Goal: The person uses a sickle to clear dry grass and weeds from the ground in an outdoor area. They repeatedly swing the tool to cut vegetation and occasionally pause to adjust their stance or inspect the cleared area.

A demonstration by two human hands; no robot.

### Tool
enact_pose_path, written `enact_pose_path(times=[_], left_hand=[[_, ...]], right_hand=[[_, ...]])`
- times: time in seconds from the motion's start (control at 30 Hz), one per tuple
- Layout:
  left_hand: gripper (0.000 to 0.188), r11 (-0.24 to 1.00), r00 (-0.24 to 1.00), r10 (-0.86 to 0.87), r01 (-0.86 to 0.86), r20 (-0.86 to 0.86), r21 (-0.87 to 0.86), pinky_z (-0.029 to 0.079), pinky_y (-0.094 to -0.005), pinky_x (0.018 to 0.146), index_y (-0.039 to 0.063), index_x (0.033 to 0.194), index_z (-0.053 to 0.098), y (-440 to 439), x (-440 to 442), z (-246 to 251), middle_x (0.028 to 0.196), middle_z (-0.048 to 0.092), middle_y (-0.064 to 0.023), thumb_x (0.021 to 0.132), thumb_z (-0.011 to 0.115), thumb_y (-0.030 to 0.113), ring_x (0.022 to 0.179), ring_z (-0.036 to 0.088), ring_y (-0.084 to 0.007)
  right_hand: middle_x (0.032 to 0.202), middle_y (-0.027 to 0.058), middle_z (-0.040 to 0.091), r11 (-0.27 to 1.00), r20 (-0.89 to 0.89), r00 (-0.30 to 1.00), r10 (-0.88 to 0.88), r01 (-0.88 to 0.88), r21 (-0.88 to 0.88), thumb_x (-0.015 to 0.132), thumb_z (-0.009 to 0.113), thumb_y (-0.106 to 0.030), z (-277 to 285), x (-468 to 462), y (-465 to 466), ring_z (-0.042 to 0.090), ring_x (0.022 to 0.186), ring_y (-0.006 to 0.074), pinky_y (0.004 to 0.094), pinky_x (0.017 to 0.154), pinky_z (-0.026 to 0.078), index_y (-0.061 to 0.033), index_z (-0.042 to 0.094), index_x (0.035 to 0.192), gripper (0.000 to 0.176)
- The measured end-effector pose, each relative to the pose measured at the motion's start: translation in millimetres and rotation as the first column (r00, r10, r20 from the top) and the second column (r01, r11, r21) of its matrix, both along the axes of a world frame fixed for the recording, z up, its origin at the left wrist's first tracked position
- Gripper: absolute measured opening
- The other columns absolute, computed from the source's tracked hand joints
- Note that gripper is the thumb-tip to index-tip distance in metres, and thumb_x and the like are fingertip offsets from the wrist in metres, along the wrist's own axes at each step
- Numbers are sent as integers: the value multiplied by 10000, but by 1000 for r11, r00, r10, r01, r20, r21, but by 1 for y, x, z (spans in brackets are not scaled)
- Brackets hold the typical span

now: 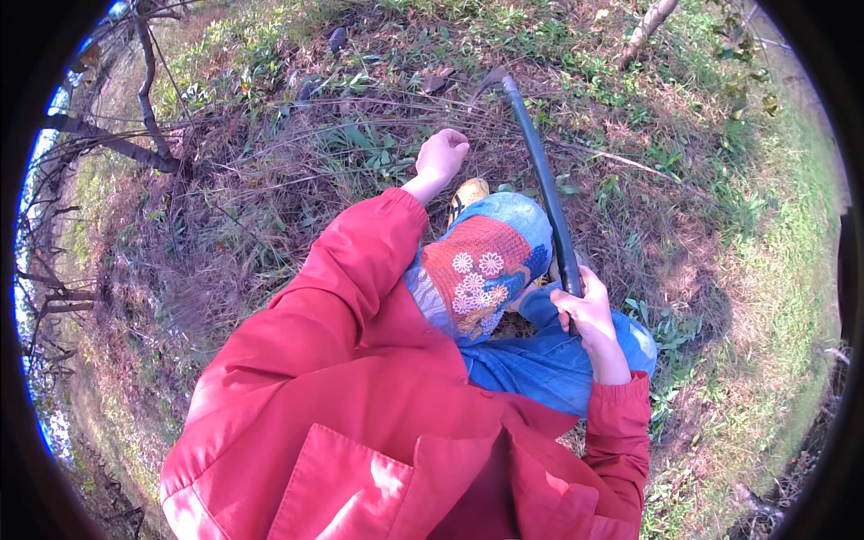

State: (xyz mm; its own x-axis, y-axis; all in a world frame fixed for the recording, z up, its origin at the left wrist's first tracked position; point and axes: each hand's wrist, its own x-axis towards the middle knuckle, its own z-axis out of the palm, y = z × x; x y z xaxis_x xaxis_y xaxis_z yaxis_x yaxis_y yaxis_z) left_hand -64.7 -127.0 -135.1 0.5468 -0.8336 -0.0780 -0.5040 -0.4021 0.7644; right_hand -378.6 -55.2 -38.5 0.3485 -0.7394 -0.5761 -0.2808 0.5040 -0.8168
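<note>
My right hand [586,307] grips the lower end of a long dark green handle, part of a sickle [540,162]. The handle slants up and away past my bent knee. Its curved metal blade [487,82] lies over dry stems and grass at the far end. To the left of the handle, my left hand [442,158] is held over the ground with its fingers curled. Long thin dry stems [398,118] run close beyond it; whether any is in its grasp cannot be told. A yellowish shoe [470,194] shows below this hand.
A dark bare branch [145,101] juts in at the upper left. A thin trunk [648,30] rises at the upper right. Dark stone-like lumps [337,39] sit in the grass ahead. Crocheted flowered cloth [476,277] covers my raised knee. Green weeds [665,337] grow on the right.
</note>
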Motion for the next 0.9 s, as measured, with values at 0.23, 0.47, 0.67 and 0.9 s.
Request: enact_pose_path(times=[0.23, 0.47, 0.67, 0.9], left_hand=[[221, 967, 958, -183, 135, 221, 216, 493, -365, 742, 151, 961, 636, -29, -6, -19, 873, 660, -83, 788, 606, 284, 840, 634, -258], [220, 934, 892, -327, 255, 313, 249, 492, -387, 753, 163, 988, 639, -62, -5, -53, 937, 651, -103, 810, 564, 270, 875, 623, -282], [218, 965, 966, -118, 165, -230, 201, 470, -328, 539, 156, 990, 641, -76, -11, -77, 784, 640, -69, 829, 499, 189, 648, 601, -203], [141, 979, 248, 163, 78, -955, 187, 309, -188, 362, 107, 974, 594, -81, -33, -28, 659, 520, 8, 874, 530, 185, 489, 451, -100]], right_hand=[[596, 10, 482, 956, 177, 940, -293, 294, 18, 752, 624, -23, 7, -20, 9, 455, 417, 79, 218, 361, 364, -24, 454, 1024, 321], [572, 30, 446, 793, 329, 754, -568, 609, -27, 779, 552, 28, 13, -53, 21, 416, 383, 96, 227, 344, 335, -36, 438, 1053, 304], [581, 57, 461, 797, 622, 633, -460, 603, -26, 765, 535, -25, 49, -136, 16, 400, 369, 106, 225, 332, 334, 12, 434, 1153, 403], [529, -14, 408, 677, -68, 705, -706, 644, -358, 840, 605, -190, 10, -159, -31, 391, 375, 76, 224, 331, 317, -70, 433, 826, 210]])
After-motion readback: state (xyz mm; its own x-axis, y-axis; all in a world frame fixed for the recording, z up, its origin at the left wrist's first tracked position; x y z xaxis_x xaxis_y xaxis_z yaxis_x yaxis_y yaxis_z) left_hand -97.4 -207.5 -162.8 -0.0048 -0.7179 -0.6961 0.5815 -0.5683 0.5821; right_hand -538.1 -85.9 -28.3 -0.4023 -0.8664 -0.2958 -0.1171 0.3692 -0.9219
